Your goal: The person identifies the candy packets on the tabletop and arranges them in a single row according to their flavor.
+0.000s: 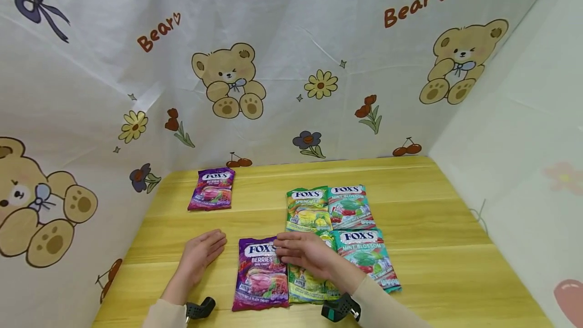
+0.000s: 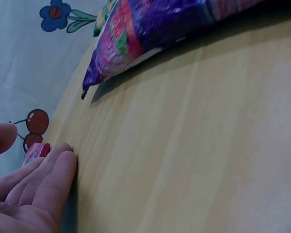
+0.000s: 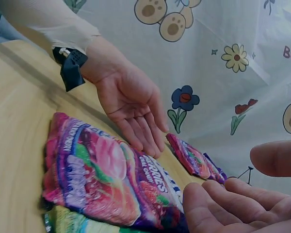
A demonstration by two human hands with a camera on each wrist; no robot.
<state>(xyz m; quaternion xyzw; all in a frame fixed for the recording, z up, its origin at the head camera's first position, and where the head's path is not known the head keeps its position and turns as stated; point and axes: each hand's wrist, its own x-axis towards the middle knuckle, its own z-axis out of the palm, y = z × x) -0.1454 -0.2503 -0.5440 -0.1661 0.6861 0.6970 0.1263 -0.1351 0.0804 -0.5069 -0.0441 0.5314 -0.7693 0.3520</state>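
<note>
My left hand [image 1: 200, 257] is at the left of the near purple Fox's Berries candy bag [image 1: 261, 275], fingers straight and nothing held. In the left wrist view its edge rests low by the wood. My right hand [image 1: 309, 254] reaches over a yellow-green candy bag [image 1: 307, 287], hiding part of it. The straight fingertips of that hand overlap the upper right edge of the Berries bag. From the right wrist view, the Berries bag [image 3: 106, 170] lies flat between the two hands, a gap on the left hand's side.
Behind the near bags lie a Spring Tea bag [image 1: 309, 211] and a Mint Blossom bag [image 1: 350, 209]. Another Mint Blossom bag [image 1: 364, 254] sits right of my right hand. A second Berries bag [image 1: 211, 191] is at the table's back left. Printed sheets wall the wooden table [image 1: 437, 267].
</note>
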